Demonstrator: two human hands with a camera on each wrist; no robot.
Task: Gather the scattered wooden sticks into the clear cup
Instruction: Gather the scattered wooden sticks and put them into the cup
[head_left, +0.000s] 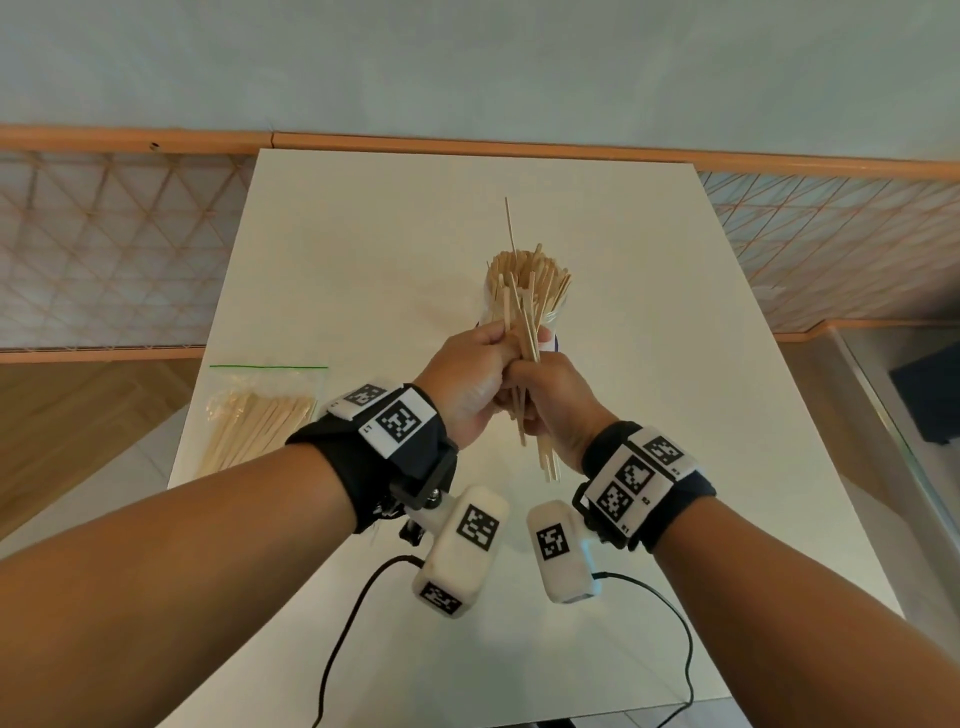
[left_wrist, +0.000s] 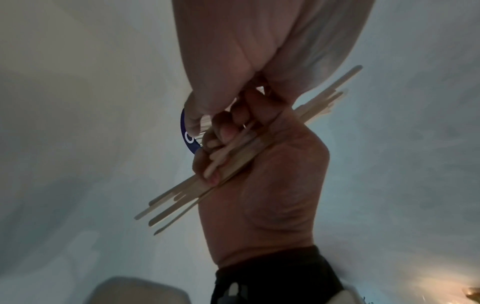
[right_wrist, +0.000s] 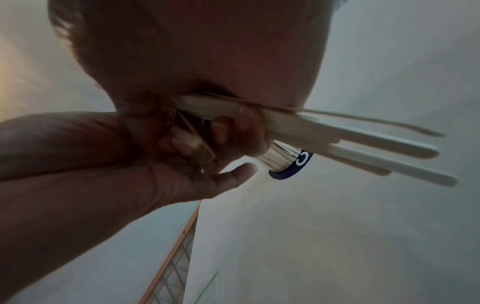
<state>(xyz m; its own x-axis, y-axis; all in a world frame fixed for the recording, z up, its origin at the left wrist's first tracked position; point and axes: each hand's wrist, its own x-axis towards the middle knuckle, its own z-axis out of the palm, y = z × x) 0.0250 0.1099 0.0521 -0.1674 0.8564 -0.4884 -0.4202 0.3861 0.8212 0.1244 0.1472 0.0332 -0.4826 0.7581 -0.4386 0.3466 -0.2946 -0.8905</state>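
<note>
Above the white table (head_left: 649, 312), left hand (head_left: 470, 384) and right hand (head_left: 553, 410) together grip a bundle of wooden sticks (head_left: 530, 332)

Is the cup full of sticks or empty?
Nearly full: the clear cup on the table is packed with wooden sticks fanning out above its rim.

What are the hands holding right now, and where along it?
Both the left hand and right hand grip one bundle of wooden sticks around its middle; both ends stick out free.
</note>
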